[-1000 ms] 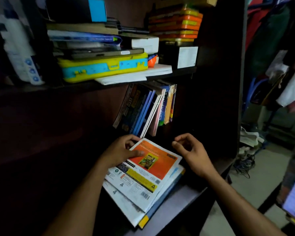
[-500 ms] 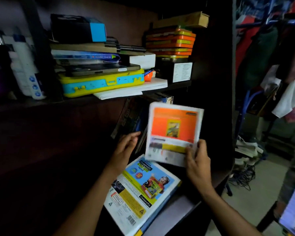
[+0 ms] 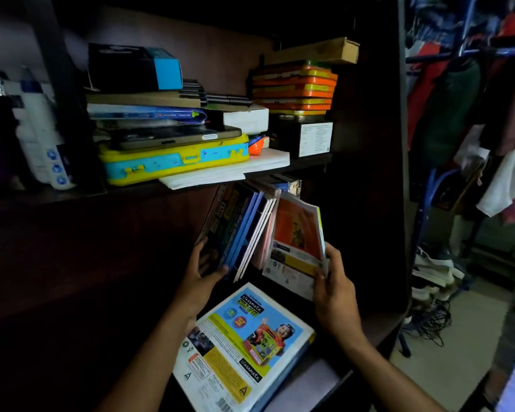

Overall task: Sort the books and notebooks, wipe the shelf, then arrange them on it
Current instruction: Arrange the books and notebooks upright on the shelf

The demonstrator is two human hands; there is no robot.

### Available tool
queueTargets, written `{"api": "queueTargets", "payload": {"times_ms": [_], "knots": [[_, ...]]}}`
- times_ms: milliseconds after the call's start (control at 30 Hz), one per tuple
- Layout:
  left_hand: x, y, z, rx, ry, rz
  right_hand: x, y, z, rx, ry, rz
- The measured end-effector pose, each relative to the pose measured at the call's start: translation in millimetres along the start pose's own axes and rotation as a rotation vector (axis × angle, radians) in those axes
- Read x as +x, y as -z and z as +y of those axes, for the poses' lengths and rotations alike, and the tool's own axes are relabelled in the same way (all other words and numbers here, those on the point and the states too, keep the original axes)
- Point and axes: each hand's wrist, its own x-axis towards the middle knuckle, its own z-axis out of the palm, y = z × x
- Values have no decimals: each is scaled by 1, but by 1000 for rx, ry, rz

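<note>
My right hand (image 3: 333,288) grips the lower edge of an orange-covered notebook (image 3: 298,236), held upright at the right end of a leaning row of books (image 3: 241,230) on the lower shelf. My left hand (image 3: 201,272) holds the bottom of that row, thumb across the front book. A blue-and-yellow notebook (image 3: 244,346) lies flat on top of a small pile at the shelf's front, between my forearms.
The upper shelf (image 3: 309,160) carries a yellow-and-blue case (image 3: 173,162), stacked books and boxes, orange tins (image 3: 295,84) and a white bottle (image 3: 42,138). To the right hang clothes (image 3: 458,99), with shoes and cables on the floor.
My right hand has carried the orange notebook from mid-air back to the right end of the leaning row. My left hand has moved up onto the row.
</note>
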Motion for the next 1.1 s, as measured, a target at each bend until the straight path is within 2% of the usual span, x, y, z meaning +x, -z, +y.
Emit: {"api": "queueTargets", "payload": {"times_ms": [100, 367, 667, 800, 900, 1033, 1100], "knots": [[0, -1, 3, -88, -8, 32, 8, -6, -3, -66, 69, -26], [-2, 1, 0, -12, -41, -24, 12, -14, 2, -183, 166, -123], [-5, 0, 0, 88, -32, -17, 62, -63, 10, -368, 99, -206], [-4, 1, -2, 107, -20, -13, 62, -59, 17, -176, 43, -101], [-6, -1, -1, 129, -1, -16, 57, -57, 13, -129, 71, -35], [-8, -1, -1, 127, 0, -59, 56, -56, 9, -172, 96, -150], [-7, 0, -2, 127, -5, -71, 58, -58, 10, -251, 104, -280]]}}
